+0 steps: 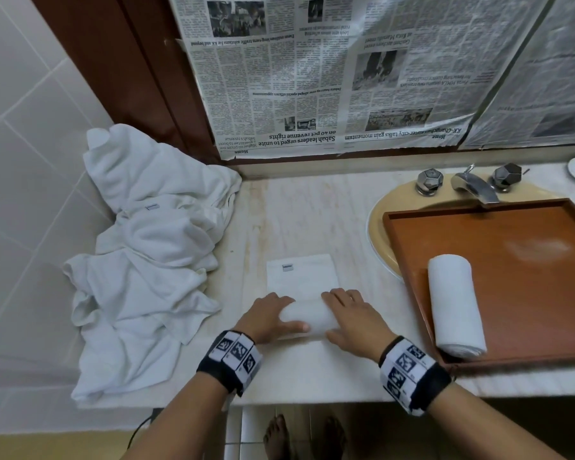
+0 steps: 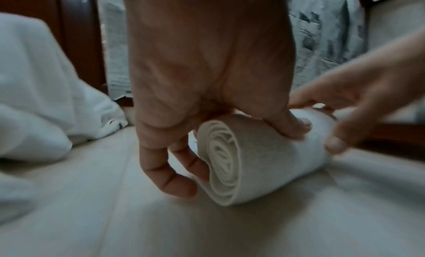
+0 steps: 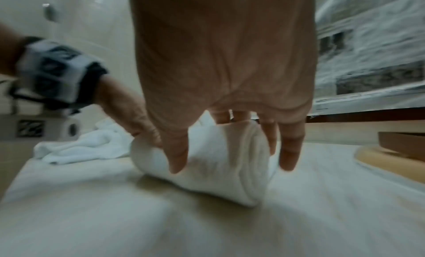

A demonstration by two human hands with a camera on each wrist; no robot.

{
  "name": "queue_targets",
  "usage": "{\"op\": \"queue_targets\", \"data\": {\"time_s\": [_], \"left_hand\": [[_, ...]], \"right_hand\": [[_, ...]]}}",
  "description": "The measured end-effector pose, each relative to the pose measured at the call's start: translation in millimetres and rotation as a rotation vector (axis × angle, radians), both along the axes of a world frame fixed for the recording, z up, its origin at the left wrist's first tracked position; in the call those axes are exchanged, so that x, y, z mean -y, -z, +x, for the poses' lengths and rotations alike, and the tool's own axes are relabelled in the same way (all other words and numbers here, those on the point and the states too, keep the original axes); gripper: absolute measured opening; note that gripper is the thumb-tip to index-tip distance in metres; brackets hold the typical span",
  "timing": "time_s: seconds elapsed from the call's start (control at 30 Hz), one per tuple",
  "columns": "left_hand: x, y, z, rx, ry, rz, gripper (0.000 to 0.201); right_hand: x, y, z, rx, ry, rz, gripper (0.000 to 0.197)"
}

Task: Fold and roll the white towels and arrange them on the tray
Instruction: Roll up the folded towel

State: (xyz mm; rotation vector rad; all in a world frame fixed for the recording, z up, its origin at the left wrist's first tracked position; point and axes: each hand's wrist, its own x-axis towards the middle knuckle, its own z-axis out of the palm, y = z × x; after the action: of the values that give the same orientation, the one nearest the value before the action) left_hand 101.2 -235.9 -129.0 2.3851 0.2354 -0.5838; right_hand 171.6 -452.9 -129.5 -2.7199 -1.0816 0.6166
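Note:
A white towel (image 1: 301,277) lies folded flat on the counter, and its near end is wound into a roll (image 1: 307,315). My left hand (image 1: 268,318) grips the roll's left end, fingers curled round the spiral end (image 2: 230,161) and thumb on top. My right hand (image 1: 352,323) holds the right end (image 3: 230,161), thumb on the near side and fingers over the far side. A brown wooden tray (image 1: 512,234) sits on the right, across the sink. One finished rolled towel (image 1: 455,303) lies along the tray's left side.
A heap of loose white towels (image 1: 146,244) fills the counter's left end against the tiled wall. The sink (image 1: 384,227) with its faucet (image 1: 475,185) lies under the tray. Newspaper (image 1: 329,78) covers the wall behind. The counter's front edge (image 1: 312,398) runs just behind my wrists.

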Motion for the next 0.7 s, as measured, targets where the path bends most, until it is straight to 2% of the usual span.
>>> {"op": "queue_targets", "data": {"time_s": [0.07, 0.17, 0.27, 0.3, 0.37, 0.43, 0.5, 0.57, 0.63, 0.7], "left_hand": [[-0.3, -3.0, 3.9, -0.003, -0.009, -0.065, 0.061], [1.8, 7.2, -4.1, 0.035, -0.044, -0.021, 0.075], [15.4, 19.1, -21.8, 0.22, -0.001, 0.189, 0.08], [19.8, 19.0, -26.5, 0.279, -0.008, 0.191, 0.078], [21.1, 23.0, -29.5, 0.249, -0.066, 0.07, 0.073], [14.9, 20.5, -23.9, 0.157, -0.11, -0.054, 0.069], [10.1, 6.5, -13.2, 0.096, -0.078, -0.107, 0.061], [10.4, -5.0, -3.5, 0.05, -0.056, -0.118, 0.054], [12.5, -6.0, -0.9, 0.005, -0.055, -0.059, 0.058], [14.6, 0.1, -7.4, 0.0, -0.045, 0.092, 0.071]], "right_hand": [[-2.2, 6.2, -9.3, 0.116, -0.012, 0.006, 0.073], [-5.8, 8.6, -0.1, -0.089, 0.036, 0.057, 0.07], [-7.6, 2.3, 20.6, -0.279, 0.047, 0.042, 0.07], [-7.8, -0.5, 25.8, -0.326, 0.043, 0.03, 0.068], [-8.0, -4.7, 28.0, -0.373, 0.04, -0.011, 0.065], [-8.1, -6.6, 14.0, -0.284, 0.029, -0.085, 0.071], [-9.5, -2.5, -11.7, -0.048, 0.025, -0.121, 0.081], [-11.7, 4.4, -27.2, 0.111, 0.018, -0.072, 0.078], [-12.1, 5.3, -21.4, 0.096, 0.004, -0.031, 0.07], [-12.4, 1.3, -4.1, -0.03, -0.02, -0.047, 0.066]]}}
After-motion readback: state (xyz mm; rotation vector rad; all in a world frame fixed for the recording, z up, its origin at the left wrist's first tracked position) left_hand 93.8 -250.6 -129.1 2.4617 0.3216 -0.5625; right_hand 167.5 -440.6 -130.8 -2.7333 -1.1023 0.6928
